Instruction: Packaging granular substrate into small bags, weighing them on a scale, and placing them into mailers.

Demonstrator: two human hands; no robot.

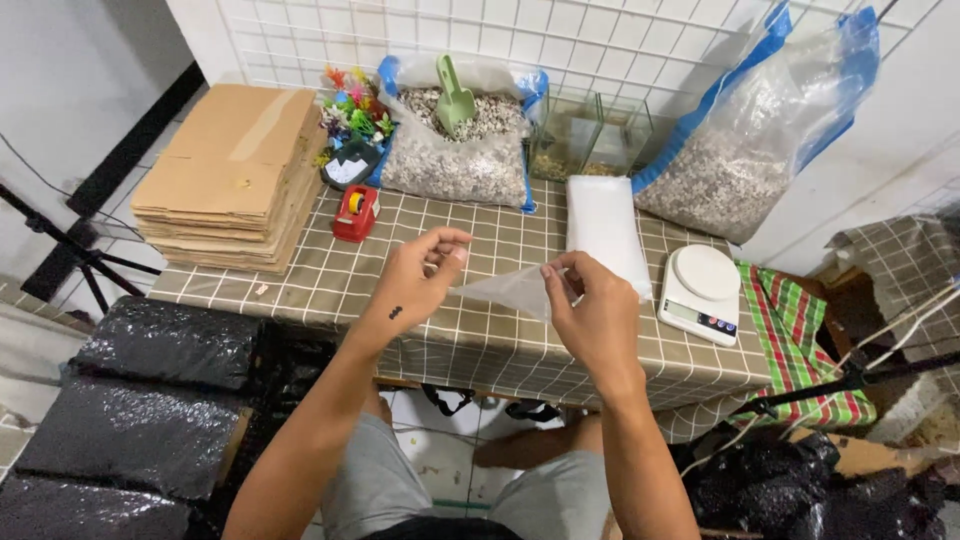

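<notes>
Gleaming clear, thin plastic bag point(505, 290)

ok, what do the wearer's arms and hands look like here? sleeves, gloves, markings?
Both arms are bare to the edge of the picture: no sleeves in view, no gloves, no watch or rings visible. The left hand has a small dark mark, like a tattoo, at the wrist. The right hand shows no markings. Grey shorts below.
</notes>
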